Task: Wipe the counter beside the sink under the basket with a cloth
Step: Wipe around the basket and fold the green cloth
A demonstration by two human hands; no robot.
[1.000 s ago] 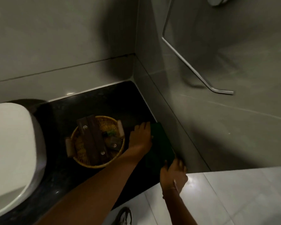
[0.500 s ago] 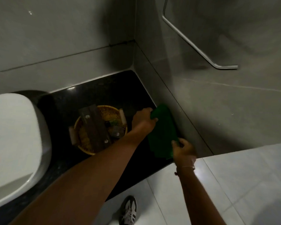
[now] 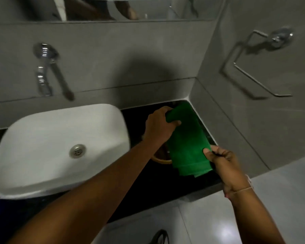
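Observation:
A folded green cloth [image 3: 188,143] is held above the black counter [image 3: 158,184], to the right of the white sink [image 3: 42,138]. My left hand [image 3: 159,125] grips the cloth's far end. My right hand [image 3: 222,159] pinches its near right corner. The woven basket [image 3: 161,160] sits on the counter, mostly hidden under my left forearm and the cloth; only a strip of its yellow rim shows.
A chrome tap [image 3: 44,71] is fixed to the grey wall behind the sink. A metal towel ring [image 3: 261,67] hangs on the right wall. A mirror edge [image 3: 113,9] runs along the top. Pale floor tiles [image 3: 209,222] and a shoe [image 3: 159,237] lie below.
Both hands have lifted the green cloth off the counter and hold it stretched over the basket. The camera has tilted up and left, bringing the whole sink and tap into sight.

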